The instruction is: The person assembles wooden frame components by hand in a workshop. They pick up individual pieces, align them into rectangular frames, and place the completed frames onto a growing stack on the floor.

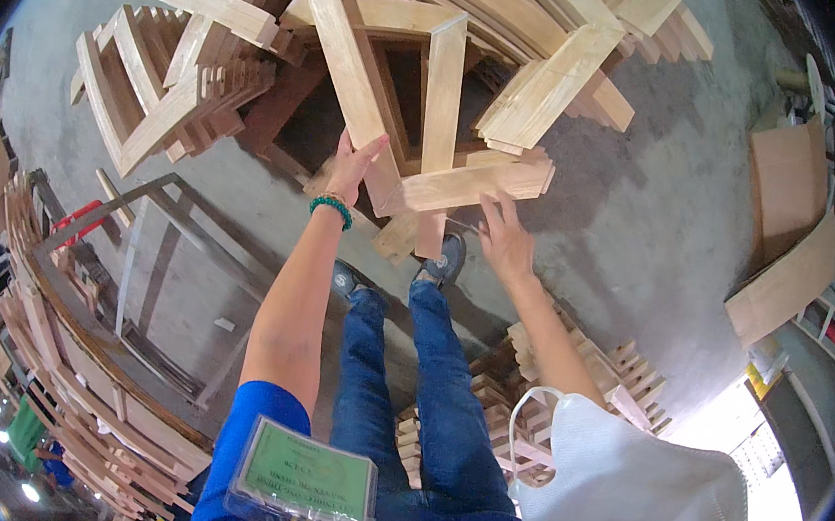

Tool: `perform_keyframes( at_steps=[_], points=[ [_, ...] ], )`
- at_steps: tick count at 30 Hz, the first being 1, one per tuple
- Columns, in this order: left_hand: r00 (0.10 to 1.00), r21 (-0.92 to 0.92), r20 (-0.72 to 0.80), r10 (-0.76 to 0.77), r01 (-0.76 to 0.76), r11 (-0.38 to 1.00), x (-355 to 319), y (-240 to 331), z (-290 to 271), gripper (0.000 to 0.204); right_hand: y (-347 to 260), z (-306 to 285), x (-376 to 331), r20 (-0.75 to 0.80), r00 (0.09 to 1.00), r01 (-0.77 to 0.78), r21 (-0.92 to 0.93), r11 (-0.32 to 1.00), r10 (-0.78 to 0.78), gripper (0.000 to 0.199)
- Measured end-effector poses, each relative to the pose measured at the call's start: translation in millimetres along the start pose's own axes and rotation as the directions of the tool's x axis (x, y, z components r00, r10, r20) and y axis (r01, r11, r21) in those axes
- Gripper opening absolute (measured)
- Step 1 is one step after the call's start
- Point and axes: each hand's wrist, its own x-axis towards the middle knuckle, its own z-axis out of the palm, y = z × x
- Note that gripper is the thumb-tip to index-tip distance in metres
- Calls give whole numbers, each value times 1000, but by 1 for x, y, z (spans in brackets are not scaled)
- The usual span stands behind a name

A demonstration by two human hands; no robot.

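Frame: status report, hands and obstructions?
Left hand gripping frame. Right hand open, fingertips at its lower edge. Stacked frames close beyond.

The held wooden frame [350, 73] is coloured pale honey, streaked with faint, slightly darker grain. Similar cream and tan tones are repeated across the stacked frames [546, 97], while a dull reddish brown is shown by the wooden support [276, 111]. The concrete floor [682, 226] is mottled in greys. Worn, faded blue is seen on the jeans [368, 356], and plain, vivid blue on the sleeve [274, 397]. The shoes [446, 258] are coloured dark grey, marked with pale emblems. Deep green is carried by the beaded bracelet [332, 210]; a lighter green badge card [307, 466] is printed with dark lettering. The looped fabric [636, 493] is coloured white, finely textured. Mid-brown is shown by the cardboard [792, 181].
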Motion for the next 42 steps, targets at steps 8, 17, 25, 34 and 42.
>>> perform_keyframes(
  at_steps=[8,17,25,34,42],
  points=[
    [1000,92,-2,-28,28,995,28,-12,13,65,37,-8,-76,58,961,-274,45,961,271,44],
    [993,113,-46,-108,112,987,38,0,2,53,45,1,-118,251,884,-416,35,909,395,46],
    [994,95,49,-95,90,991,30,6,6,55,38,14,-126,225,887,-420,32,907,403,43],
    [978,12,-206,-36,39,999,25,7,-24,66,5,30,-111,364,844,-454,95,886,394,46],
    [981,-97,192,28,-10,995,-194,25,-93,40,12,48,-177,398,846,-518,458,722,354,24]
  ],
)
